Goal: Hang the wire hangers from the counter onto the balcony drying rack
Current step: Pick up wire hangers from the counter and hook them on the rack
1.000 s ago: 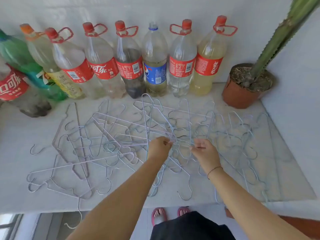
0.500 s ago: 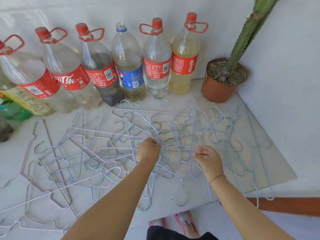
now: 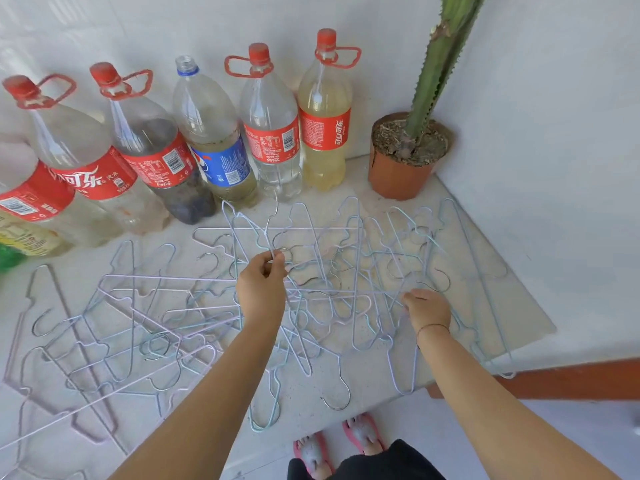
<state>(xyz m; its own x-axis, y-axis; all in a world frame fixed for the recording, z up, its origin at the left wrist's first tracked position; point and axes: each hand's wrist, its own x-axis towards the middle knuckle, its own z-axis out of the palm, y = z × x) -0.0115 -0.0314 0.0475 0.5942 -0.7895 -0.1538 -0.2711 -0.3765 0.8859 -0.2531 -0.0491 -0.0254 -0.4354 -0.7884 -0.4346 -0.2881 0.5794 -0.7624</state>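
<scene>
At my far left the bottles (image 3: 270, 133) stand in a row along the back wall, touching shoulder to shoulder, and they close off the rear edge of the counter (image 3: 519, 306). In front of them the wire hangers (image 3: 145, 306) lie flat in a tangled spread, overlapping and hooked through one another, from the left border across to the right wall (image 3: 554, 133). On the left a few run out past the front edge.

My left hand (image 3: 261, 292) is over the middle of the pile. Thumb and fingers are curled in, pinching the twisted neck of one of them, whose hook points toward the bottles. Just below my forearm, a hook and a pale blue loop hang over the counter's front edge, above my slippers (image 3: 363, 434).

My right hand (image 3: 427, 310) rests lower, near that front edge, with its fingers folded down and pinching a lilac wire in the heap. Beyond it, more hangers reach toward the wall, and one corner juts off the edge.

The cactus pot (image 3: 398, 171) fills the back right corner, just beside the last bottle. A bare wedge of counter lies along the wall.
</scene>
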